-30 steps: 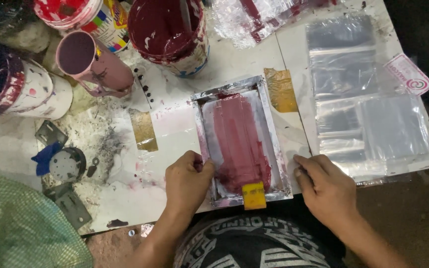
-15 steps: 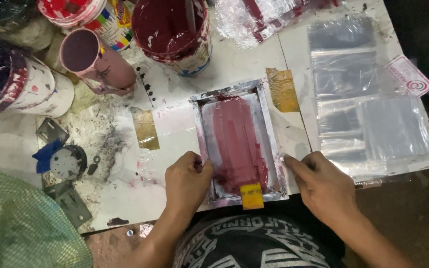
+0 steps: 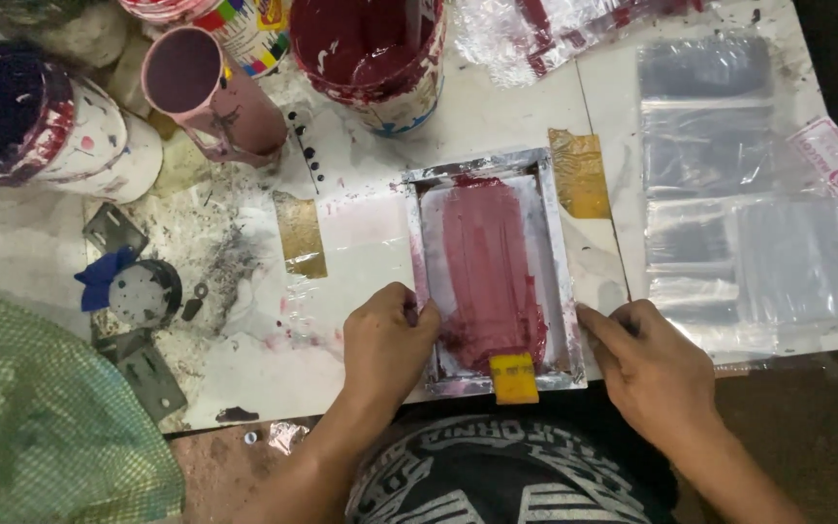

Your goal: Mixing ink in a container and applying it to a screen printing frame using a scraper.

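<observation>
Gripping the screen frame (image 3: 495, 272) as before, left hand (image 3: 385, 344) and right hand (image 3: 650, 369) have barely shifted.

We saw a silver frame (image 3: 556, 252) smeared dark red, a yellow squeegee (image 3: 514, 377), brown tape (image 3: 579, 173), and a white, paint-speckled worktop (image 3: 497, 107).

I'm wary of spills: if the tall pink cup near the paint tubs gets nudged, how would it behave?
The tall pink cup already leans, so it would probably tip easily. Being round and narrow, it would likely roll once down. Its paint-smeared wall may be slippery. Both hands, left hand and right hand, sit far from it.
</observation>
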